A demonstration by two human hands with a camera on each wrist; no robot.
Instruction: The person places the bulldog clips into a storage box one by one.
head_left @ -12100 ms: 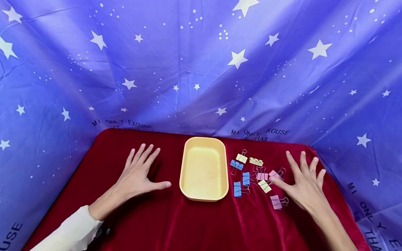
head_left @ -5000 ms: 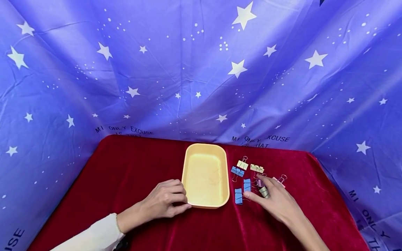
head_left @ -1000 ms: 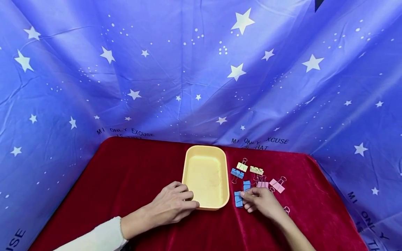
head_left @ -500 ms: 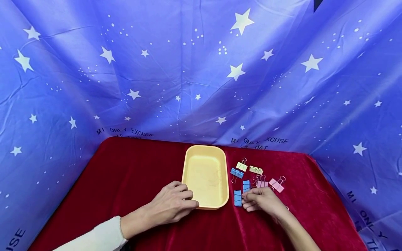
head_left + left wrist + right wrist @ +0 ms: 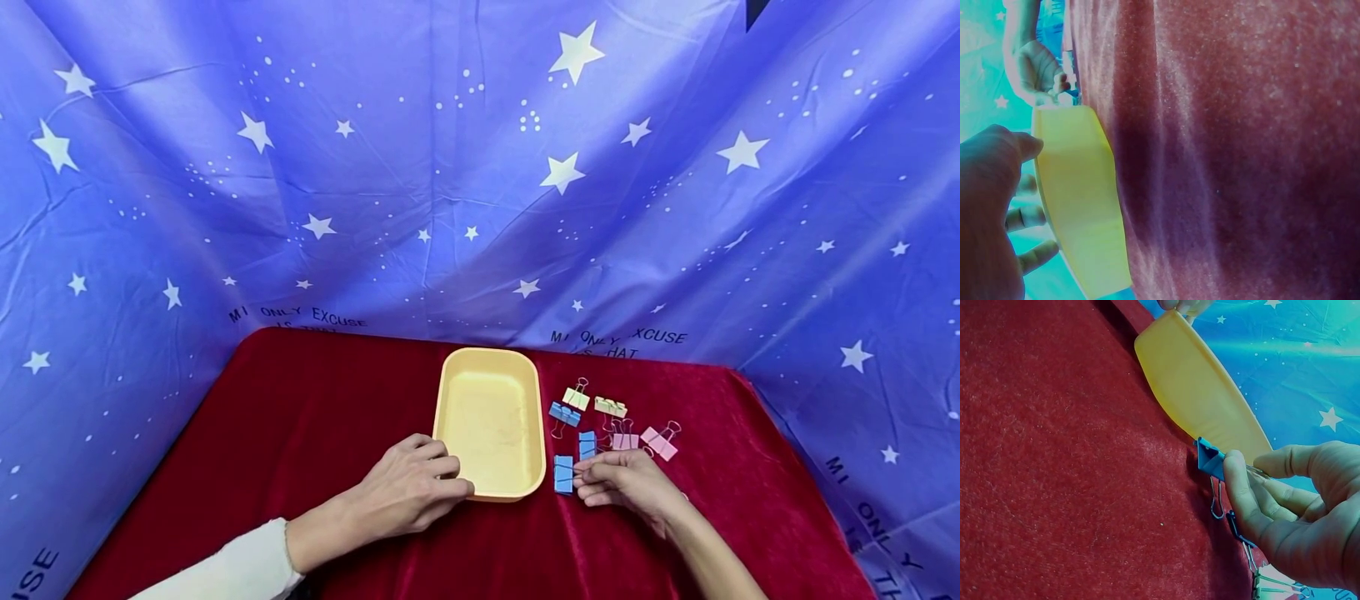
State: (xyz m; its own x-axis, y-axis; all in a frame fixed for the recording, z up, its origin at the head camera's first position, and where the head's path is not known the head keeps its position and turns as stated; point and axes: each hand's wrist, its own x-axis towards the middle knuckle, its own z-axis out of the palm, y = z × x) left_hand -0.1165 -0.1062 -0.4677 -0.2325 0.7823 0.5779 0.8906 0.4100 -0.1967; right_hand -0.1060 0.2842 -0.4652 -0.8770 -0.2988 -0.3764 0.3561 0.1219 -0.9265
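Observation:
My left hand (image 5: 416, 483) grips the near-left rim of a yellow tray (image 5: 491, 493); in the left wrist view its thumb and fingers lie over the rim. Between thumb and fingertips, my right hand (image 5: 626, 483) pinches a wire handle of a blue binder clip (image 5: 563, 475) just right of the tray. The right wrist view shows that blue clip (image 5: 1211, 462) tilted, one wire loop hanging down. Close behind the hand lie another blue binder clip (image 5: 587, 444) and a pink one (image 5: 626, 440). The hand hides part of the group.
Further back are a third blue clip (image 5: 565, 414), two yellow clips (image 5: 576, 397) and another pink clip (image 5: 660, 443). A red velvet cloth (image 5: 315, 400) covers the table. A blue starry curtain (image 5: 427, 167) stands behind and at the sides.
Five seconds ago my right hand was over the pink and yellow clips; it has since come to the front blue clip and taken its handle. Lately the clip has shifted slightly left.

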